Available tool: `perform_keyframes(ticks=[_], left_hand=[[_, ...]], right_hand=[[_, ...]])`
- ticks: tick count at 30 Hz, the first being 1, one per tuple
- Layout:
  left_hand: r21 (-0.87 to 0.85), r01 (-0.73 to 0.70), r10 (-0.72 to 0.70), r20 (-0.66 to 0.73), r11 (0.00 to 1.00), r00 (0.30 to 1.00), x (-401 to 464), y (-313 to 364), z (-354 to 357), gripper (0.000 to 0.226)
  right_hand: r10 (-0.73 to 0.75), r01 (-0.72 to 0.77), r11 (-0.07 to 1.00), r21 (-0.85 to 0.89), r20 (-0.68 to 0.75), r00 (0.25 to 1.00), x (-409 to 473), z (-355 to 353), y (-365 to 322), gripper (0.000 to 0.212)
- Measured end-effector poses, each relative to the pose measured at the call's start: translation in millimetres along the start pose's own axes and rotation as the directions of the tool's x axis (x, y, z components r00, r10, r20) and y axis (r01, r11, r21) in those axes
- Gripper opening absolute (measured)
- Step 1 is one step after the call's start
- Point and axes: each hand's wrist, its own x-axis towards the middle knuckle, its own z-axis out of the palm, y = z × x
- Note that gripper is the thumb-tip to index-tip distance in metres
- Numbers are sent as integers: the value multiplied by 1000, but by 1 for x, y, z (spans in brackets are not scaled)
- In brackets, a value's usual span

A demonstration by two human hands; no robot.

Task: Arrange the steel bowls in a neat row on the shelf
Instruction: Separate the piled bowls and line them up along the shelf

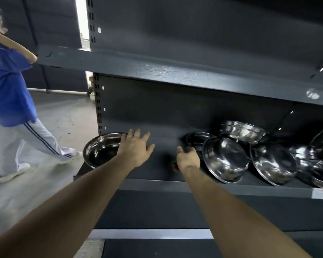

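My left hand [135, 148] hovers spread beside the placed bowl [101, 149]; my right hand [187, 159], fingers hidden, reaches the pile [250, 155] on the shelf [157, 172]. Tilted bowls could slide off if nudged

— Where's that one steel bowl [101, 149] on its own?

— Left end of the dark shelf [157, 170], lower left of centre, sitting upright, mouth up.

— And the rest?

— The jumbled bowls [250, 155] crowd the right side, shiny, tilted toward us, leaning and overlapping, some running off the right edge.
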Motion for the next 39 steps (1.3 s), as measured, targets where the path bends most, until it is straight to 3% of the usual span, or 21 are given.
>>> perform_keyframes(ticks=[7, 11, 16, 22, 27, 31, 39], left_hand=[[-31, -29, 31, 50, 999, 998, 27, 107, 13, 63], [-45, -53, 56, 66, 998, 996, 39, 169, 28, 63], [-62, -57, 60, 54, 996, 997, 49, 220, 42, 62], [-138, -11, 22, 83, 990, 996, 47, 244, 52, 67], [-260, 71, -31, 153, 963, 988, 46, 248, 52, 71], [-408, 133, -50, 209, 903, 977, 45, 252, 54, 77], [-523, 180, -107, 168, 833, 980, 44, 253, 53, 77]], right_hand=[[-193, 166, 970, -177, -147, 970, 54, -102, 4, 40], [-211, 156, 959, -238, -225, 951, 88, -170, 16, 46], [-113, 68, 968, -243, -176, 978, 121, -220, 42, 52], [0, -4, 975, -224, -19, 1000, 137, -225, 61, 67], [-60, 49, 973, -224, -42, 997, 139, -216, 59, 65], [-15, 19, 968, -250, 16, 1000, 140, -210, 62, 69], [-50, 45, 949, -313, -6, 999, 130, -205, 60, 68]])
